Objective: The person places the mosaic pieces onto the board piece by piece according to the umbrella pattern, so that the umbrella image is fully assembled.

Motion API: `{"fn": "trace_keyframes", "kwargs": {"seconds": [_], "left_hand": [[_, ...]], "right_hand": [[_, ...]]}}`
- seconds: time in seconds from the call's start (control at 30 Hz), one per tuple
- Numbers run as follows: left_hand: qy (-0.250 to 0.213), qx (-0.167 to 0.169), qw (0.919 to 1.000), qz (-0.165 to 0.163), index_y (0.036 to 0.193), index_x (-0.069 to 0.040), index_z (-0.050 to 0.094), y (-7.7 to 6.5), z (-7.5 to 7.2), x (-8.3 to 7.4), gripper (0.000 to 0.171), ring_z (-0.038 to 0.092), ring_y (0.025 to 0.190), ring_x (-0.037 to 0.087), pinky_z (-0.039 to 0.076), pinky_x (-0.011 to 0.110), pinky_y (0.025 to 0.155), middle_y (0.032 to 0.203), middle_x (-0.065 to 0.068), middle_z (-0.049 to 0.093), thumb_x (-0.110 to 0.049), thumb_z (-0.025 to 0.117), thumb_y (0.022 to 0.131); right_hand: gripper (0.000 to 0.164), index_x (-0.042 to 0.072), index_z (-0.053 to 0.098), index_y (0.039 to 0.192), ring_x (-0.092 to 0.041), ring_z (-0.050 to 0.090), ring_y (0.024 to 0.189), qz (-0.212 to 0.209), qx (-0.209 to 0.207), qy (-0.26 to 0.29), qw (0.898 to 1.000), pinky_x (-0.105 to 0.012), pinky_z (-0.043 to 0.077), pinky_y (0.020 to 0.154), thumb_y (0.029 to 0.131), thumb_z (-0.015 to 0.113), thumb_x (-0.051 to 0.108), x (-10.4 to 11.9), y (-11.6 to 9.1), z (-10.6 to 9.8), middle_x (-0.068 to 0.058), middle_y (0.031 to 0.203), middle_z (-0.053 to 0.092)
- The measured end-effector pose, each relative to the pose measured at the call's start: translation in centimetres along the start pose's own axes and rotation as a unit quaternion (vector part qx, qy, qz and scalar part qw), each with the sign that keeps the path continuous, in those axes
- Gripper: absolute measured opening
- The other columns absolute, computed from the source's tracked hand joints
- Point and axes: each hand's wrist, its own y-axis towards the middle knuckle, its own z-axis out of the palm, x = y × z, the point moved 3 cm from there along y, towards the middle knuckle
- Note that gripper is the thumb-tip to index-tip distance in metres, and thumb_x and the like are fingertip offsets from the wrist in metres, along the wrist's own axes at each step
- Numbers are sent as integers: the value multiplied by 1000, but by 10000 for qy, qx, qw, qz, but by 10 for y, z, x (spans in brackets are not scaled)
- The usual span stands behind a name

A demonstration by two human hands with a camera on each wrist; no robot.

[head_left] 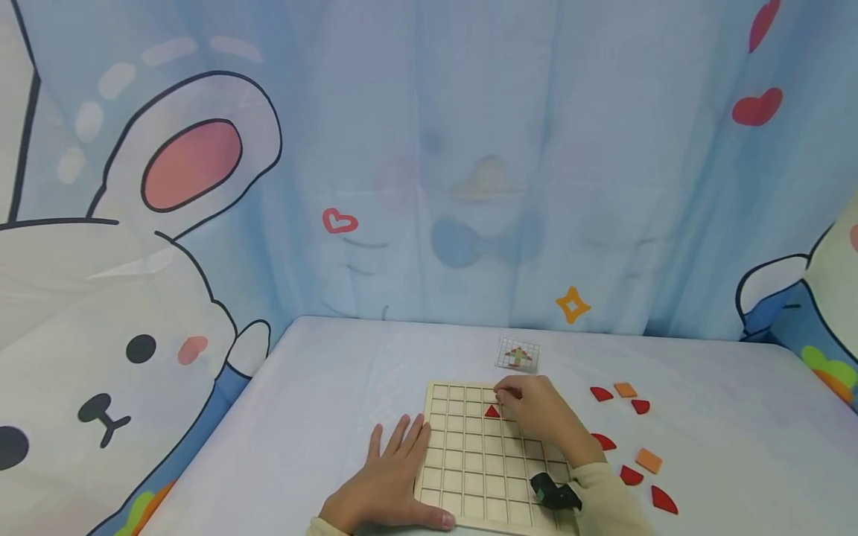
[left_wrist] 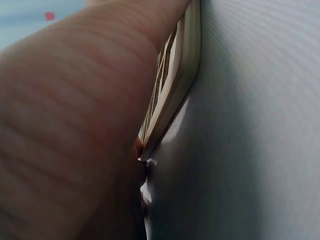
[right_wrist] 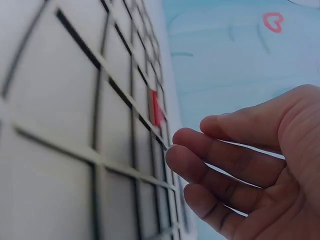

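Observation:
A pale wooden grid board lies on the white table. One red triangle piece sits in a cell near its far side, and the right wrist view shows this red piece too. My left hand rests with straight, spread fingers along the board's left edge, thumb at its near corner; the left wrist view shows part of the hand beside the board's edge. Just right of the triangle, my right hand is over the far cells, fingers loosely bent. No piece shows between its fingertips.
Right of the board lie several loose red pieces and two orange squares. A small pattern card with a coloured figure lies beyond the board. A printed curtain hangs behind the table.

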Motion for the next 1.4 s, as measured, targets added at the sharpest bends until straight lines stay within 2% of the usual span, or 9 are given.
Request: {"fn": "trace_keyframes", "kwargs": {"seconds": [0.13,0.27,0.4,0.57,0.8,1.0,1.17,1.4], "left_hand": [[-146,3,9998,99,171,-1,14,0,0,0,133,-4,164,35,-6,72,121,179,15,5,-79,74,81],[-221,-11,9997,145,171,-1,15,-1,0,0,134,-4,164,37,-7,73,120,179,17,6,-80,74,81],[-182,1,9998,31,171,-1,15,-2,-1,-2,133,-4,164,35,-7,71,121,179,15,6,-79,75,81],[-114,8,9999,-75,171,-2,16,-3,-1,-3,133,-3,164,33,-7,69,122,179,14,6,-78,76,81],[-90,14,9999,-109,171,-2,16,-2,1,-1,134,-3,164,33,-7,69,122,179,14,8,-79,76,80],[-121,-16,9999,-44,171,-1,15,-1,0,-1,133,-4,164,34,-7,70,122,179,15,7,-78,76,81],[-124,-26,9999,-32,171,-1,16,0,1,-1,133,-3,164,34,-7,69,122,179,15,7,-78,76,81],[-64,8,10000,-25,171,-2,15,-1,1,0,133,-3,164,35,-7,70,122,179,15,6,-79,75,81]], "right_hand": [[17,-3,78,116,-21,69,93,305,-186,44,9994,-40,56,74,105,66,3,-7,-5,-20,-10,108,77],[21,-5,76,120,-33,71,99,590,-474,-49,9971,-48,59,78,106,65,6,-15,-11,-43,-14,110,77],[26,-6,73,127,-44,69,109,752,-728,-237,9942,-59,58,85,107,65,10,-24,-20,-63,-20,116,76],[38,-9,65,137,-50,66,115,1029,-945,-405,9894,-63,55,90,106,67,11,-43,-31,-80,-30,128,69],[53,-10,53,149,-57,55,127,1907,-778,-378,9778,-69,52,94,106,67,18,-73,-48,-100,-38,143,56],[60,-12,46,151,-60,49,130,2487,-707,-330,9654,-69,52,96,106,69,20,-95,-61,-112,-40,148,48],[62,-15,47,148,-61,50,126,2747,-632,-350,9588,-69,51,96,104,71,22,-108,-65,-114,-44,142,50],[62,-20,47,140,-58,55,112,3146,-208,-456,9479,-66,53,93,99,75,17,-122,-74,-112,-44,125,55]]}}
